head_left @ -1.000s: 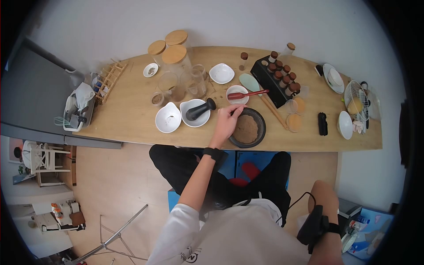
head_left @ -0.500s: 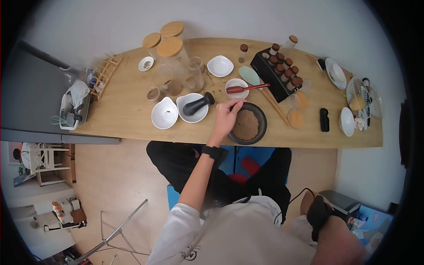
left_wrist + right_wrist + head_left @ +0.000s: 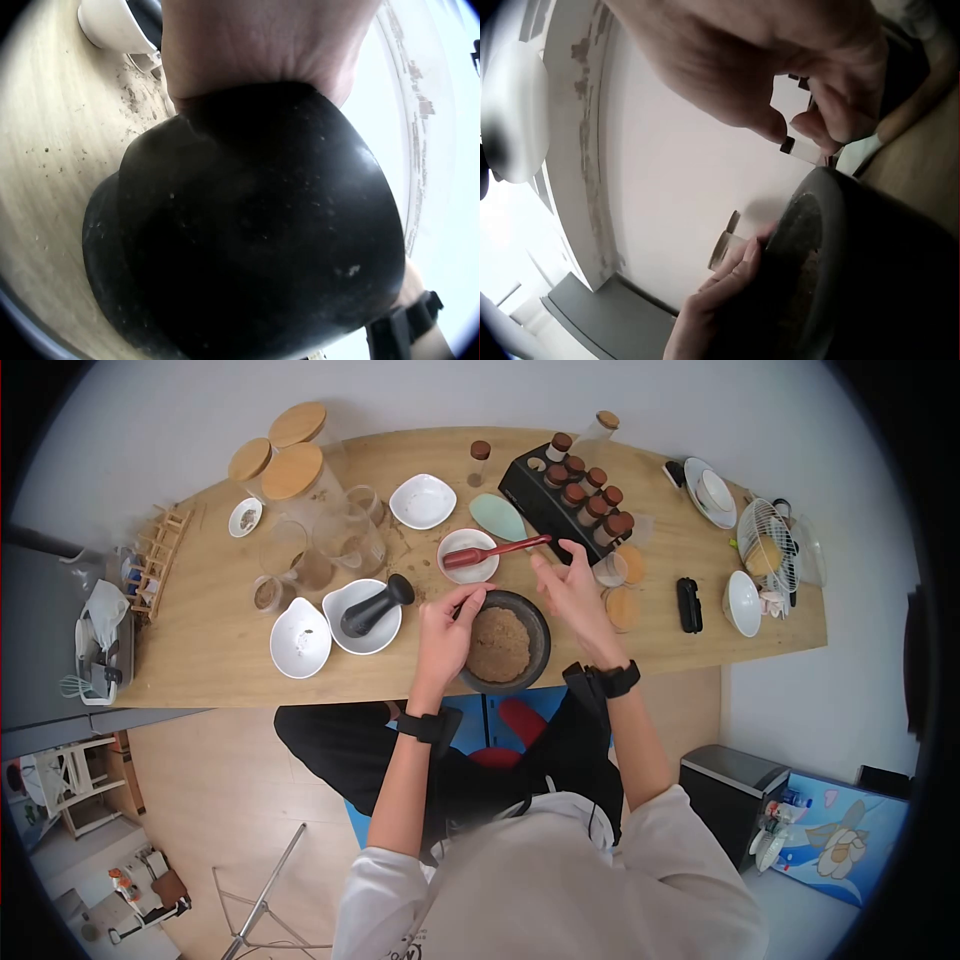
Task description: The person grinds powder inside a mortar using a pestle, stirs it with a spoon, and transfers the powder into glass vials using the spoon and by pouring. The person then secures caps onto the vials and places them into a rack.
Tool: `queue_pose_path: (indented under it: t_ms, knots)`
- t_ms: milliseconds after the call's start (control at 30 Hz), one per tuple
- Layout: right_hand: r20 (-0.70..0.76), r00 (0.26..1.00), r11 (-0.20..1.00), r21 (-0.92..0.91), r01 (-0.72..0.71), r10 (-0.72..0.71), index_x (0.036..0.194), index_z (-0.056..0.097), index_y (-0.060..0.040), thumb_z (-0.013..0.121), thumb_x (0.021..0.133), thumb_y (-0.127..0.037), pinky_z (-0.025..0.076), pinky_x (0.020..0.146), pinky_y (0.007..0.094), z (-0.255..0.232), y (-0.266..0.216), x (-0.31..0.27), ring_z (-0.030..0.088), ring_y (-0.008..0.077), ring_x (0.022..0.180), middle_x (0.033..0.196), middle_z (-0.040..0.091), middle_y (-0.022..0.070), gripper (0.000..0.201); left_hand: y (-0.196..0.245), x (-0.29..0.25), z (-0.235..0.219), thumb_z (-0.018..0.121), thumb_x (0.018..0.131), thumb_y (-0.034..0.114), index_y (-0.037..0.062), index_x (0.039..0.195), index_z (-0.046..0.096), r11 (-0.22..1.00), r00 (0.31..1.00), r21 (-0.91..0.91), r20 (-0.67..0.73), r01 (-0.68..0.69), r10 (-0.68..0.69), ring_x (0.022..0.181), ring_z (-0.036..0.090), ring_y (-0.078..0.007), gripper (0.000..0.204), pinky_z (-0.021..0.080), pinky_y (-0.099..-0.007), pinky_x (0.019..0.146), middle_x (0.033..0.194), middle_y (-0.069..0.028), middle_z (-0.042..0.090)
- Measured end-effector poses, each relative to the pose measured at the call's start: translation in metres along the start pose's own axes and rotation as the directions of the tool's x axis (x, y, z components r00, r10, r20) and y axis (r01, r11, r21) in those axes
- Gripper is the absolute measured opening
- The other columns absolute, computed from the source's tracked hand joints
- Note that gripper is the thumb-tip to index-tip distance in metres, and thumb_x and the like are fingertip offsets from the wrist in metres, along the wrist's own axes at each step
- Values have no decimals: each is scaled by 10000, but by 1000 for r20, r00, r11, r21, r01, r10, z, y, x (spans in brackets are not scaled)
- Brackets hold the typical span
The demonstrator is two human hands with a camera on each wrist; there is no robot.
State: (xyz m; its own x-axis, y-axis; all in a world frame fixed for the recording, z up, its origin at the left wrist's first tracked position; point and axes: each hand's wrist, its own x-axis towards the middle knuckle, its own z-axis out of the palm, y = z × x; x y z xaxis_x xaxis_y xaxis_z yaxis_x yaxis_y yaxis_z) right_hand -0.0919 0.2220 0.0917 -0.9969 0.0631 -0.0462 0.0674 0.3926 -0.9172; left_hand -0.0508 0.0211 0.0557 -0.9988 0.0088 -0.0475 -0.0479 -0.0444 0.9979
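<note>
My left hand grips the left rim of a dark stone mortar with brown powder inside. The left wrist view is mostly filled by the mortar's black outer wall. Over the mortar's far right side, my right hand reaches out with thumb and index finger apart. Its fingertips are right at the handle end of a red spatula, which lies across a small white bowl. A green spoon lies just beyond, its wooden handle partly hidden by the right hand.
Left of the mortar, a black pestle rests in a white spouted bowl. Glass jars with wooden lids stand at the back left. A black rack of spice bottles is behind the right hand. Round lids lie to its right.
My right hand has come up from beside the body to the table, over the spatula's handle end. The left hand has stayed on the mortar's rim. The head view has shifted right.
</note>
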Motion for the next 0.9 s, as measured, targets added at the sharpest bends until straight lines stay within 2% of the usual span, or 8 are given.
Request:
queue_pose_path:
  t_ms: [67,233,367,500,567,700,833,900]
  knots:
    - [106,909,826,386,-410,402,1281,559,0,716,1051,-293,353,532,231,1,-10,12,473,68,602,794,575,6,404,1,2,-1,633,1089,123,-47,1156,792,1000,1000,3,-11,18,-18,962,702,-109,242,550,-284,917,1043,-64,805]
    - [358,893,640,625,-447,273,991,591,-104,734,1038,-243,258,495,218,4,17,43,370,14,573,788,531,-50,204,5,0,-1,632,1092,129,-48,1158,787,999,1000,17,11,27,-27,967,687,-99,245,541,-285,929,1021,-55,800]
    - [312,923,677,630,-380,228,1021,649,-66,727,1044,-236,261,524,215,20,15,54,377,9,597,801,525,-73,189,4,0,-2,631,1092,130,-46,1153,790,1000,1000,12,21,16,-16,963,685,-96,244,543,-285,925,1017,-56,798]
    - [162,973,819,528,-226,164,1153,741,-32,705,1067,-237,270,556,213,17,-10,43,390,4,658,827,535,-86,225,3,1,-1,630,1091,128,-45,1150,791,999,1000,30,18,20,-21,971,690,-100,244,544,-286,923,1024,-59,801]
    - [-80,996,871,491,6,39,1140,736,-39,680,1086,-232,281,568,206,7,-36,21,403,5,670,828,533,-82,208,4,1,-2,630,1090,128,-44,1149,792,999,999,29,16,39,-39,978,692,-101,243,542,-285,925,1028,-59,803]
    - [-272,956,877,427,222,-109,1150,736,-68,632,1113,-193,318,592,205,-37,-57,-43,442,6,700,875,585,-69,167,0,1,-2,630,1090,129,-44,1146,793,1000,1000,21,6,7,-8,960,700,-108,244,545,-286,919,1027,-60,804]
    - [-252,945,925,264,275,-209,1142,724,-38,659,1088,-141,386,616,221,-46,-59,-84,510,39,727,878,616,-33,133,6,1,-1,629,1090,125,-44,1145,792,1000,1000,-6,15,24,-24,937,704,-112,241,552,-283,909,1030,-60,803]
    - [41,904,904,-36,426,-425,1099,714,1,706,1032,-75,458,647,258,-38,-63,-86,596,109,761,884,643,28,101,5,1,1,636,1083,130,-42,1138,788,1000,1000,4,2,-14,14,914,700,-104,236,557,-292,875,985,-76,804]
